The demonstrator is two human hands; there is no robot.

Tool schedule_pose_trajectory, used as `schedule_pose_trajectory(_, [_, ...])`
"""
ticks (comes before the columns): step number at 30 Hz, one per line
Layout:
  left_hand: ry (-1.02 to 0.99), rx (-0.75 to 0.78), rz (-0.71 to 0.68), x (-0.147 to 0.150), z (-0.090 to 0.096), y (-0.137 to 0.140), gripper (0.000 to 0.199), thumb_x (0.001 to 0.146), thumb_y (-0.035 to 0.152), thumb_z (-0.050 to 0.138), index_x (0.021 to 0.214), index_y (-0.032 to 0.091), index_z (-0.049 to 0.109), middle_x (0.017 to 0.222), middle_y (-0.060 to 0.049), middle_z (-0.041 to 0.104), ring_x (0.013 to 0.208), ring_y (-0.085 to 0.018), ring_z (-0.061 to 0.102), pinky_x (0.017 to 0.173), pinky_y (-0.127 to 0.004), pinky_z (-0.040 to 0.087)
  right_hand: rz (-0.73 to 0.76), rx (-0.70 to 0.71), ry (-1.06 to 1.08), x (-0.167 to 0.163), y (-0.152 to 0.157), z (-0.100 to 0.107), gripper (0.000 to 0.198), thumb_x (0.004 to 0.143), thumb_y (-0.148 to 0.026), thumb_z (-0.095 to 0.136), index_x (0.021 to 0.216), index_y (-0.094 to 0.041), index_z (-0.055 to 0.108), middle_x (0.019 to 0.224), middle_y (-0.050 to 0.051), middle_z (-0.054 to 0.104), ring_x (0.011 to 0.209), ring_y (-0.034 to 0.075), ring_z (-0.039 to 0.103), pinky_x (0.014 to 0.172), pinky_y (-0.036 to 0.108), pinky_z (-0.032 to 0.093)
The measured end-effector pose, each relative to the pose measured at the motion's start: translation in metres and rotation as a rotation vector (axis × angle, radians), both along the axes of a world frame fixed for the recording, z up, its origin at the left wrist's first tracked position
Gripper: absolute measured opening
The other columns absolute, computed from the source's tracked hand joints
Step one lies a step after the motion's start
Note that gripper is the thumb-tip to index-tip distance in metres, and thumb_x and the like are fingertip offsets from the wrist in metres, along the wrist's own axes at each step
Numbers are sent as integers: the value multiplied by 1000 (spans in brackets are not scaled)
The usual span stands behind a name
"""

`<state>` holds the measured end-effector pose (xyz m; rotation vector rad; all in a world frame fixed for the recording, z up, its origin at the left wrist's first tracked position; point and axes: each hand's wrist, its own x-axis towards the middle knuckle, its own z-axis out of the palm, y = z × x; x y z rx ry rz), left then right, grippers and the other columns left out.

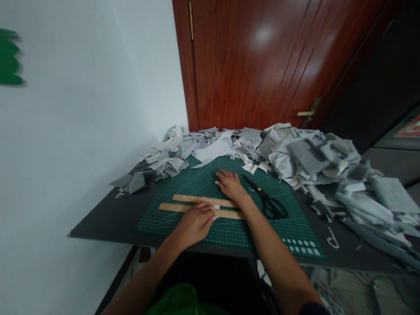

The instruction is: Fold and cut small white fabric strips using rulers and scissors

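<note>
Steadily, the left hand (196,222) lies with its fingers bent over the two rulers (173,207), which rest side by side on the mat (197,183); whether it clamps one or merely presses cannot be told. A white scrap (217,207) shows between the rulers, just beside those fingers. The right hand (231,186) sits on the mat beyond the rulers, fingers slightly bent; whether anything is under them cannot be told. Its forearm crosses over the rulers' right ends.

Good handling here, I judge, means even, downward pressure, as a sideways push could skew the thin strips. The mat's grid offers a straight reference for both edges. Keeping the forearm lifted should avoid nudging those ends, and the scissors (271,205), near the right forearm, deserve some clearance. The cloth heap (302,153) is best kept back from the rulers.
</note>
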<state>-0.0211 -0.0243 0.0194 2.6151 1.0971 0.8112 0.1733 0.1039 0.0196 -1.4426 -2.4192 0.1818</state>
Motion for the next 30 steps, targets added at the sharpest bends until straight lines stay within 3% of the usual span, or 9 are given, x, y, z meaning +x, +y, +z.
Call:
schedule_pose_trajectory(3, [-19,22,-22,-4,-7,8,24,95,8,52,100,21,71,111,-6,73,108,-22,66,97,-40,54,20,-43,-37,-1,1,-5,53,108,-44,37,155,-20,43,168,16,32,152,30,33,119,51,23])
schedule_pose_trajectory(8, [-70,-89,-115,-12,-8,21,48,83,-5,45,107,23,75,107,-5,75,107,-20,68,98,-38,55,42,-17,-30,0,0,-3,47,110,-44,34,141,-18,57,154,17,52,143,29,44,115,50,27])
schedule_pose_trajectory(13, [-57,-219,-107,-17,-1,41,44,82,-3,46,101,20,79,103,-6,77,101,-20,72,95,-37,55,50,-1,-33,3,-3,5,32,106,-29,45,121,-16,70,129,17,68,124,30,56,107,45,34])
schedule_pose_trajectory(20, [4,-326,-189,-16,9,56,37,82,-3,51,86,21,79,96,-4,79,100,-19,72,92,-33,54,1,-38,56,6,3,-8,44,101,-14,46,144,-16,56,127,17,63,120,28,56,102,39,40])
schedule_pose_trajectory(25, [22,-337,-200,-18,6,55,40,80,-7,49,78,22,77,95,-1,77,99,-16,71,112,-40,41,7,-85,261,11,5,-19,24,93,-9,57,113,-14,69,110,13,62,105,23,60,95,33,45])
schedule_pose_trajectory(30, [2,-325,-173,-21,-1,54,39,80,-7,49,83,19,77,100,-3,74,100,-17,67,108,-38,43,-20,-46,369,19,-6,-11,12,88,-8,60,93,-19,59,93,6,59,91,21,57,83,32,45])
